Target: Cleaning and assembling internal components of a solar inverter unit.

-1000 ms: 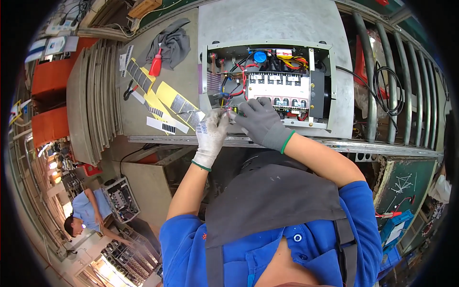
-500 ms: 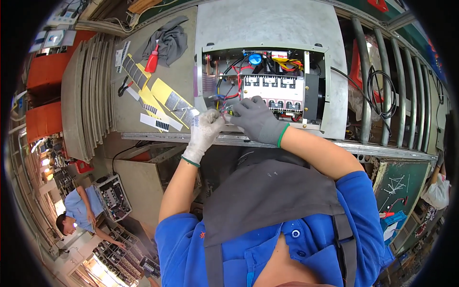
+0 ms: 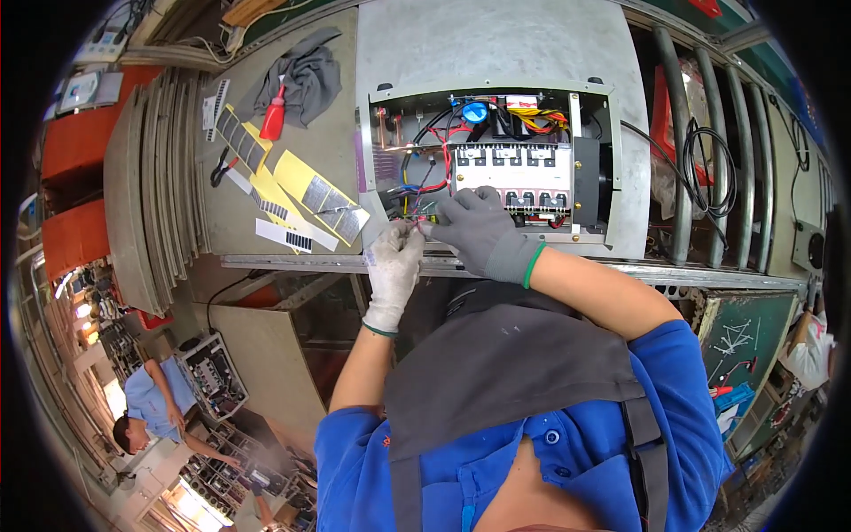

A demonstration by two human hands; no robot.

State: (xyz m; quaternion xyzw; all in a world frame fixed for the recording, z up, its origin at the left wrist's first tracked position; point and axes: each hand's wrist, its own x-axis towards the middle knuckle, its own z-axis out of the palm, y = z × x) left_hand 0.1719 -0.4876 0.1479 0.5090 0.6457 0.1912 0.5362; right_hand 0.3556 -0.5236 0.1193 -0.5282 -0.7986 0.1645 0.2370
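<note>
In front of me lies an open metal equipment case (image 3: 487, 87) with a white component board (image 3: 507, 179), a blue round part (image 3: 475, 113) and coloured wires inside. My left hand (image 3: 394, 270), in a white glove, is closed at the case's front left corner, thumb and fingers pinched together. From the right my right hand (image 3: 486, 232), in a grey glove, reaches over the front edge, its fingertips meeting the left ones. Thin wires (image 3: 419, 206) run down to both sets of fingertips. Exactly how each hand grips them is hidden by the gloves.
Left on the bench are a red squeeze bottle (image 3: 272, 120), a grey cloth (image 3: 306, 80), yellow-backed label sheets (image 3: 310, 191) and pliers (image 3: 222, 170). Metal rollers (image 3: 714, 160) with a coiled black cable (image 3: 709, 168) stand right. A person in light blue (image 3: 160, 390) works at lower left.
My left hand has come slightly toward me and right, its wrist straighter. The right hand stays over the case's front edge, fingertips still at the wires. The whole view has shifted a little.
</note>
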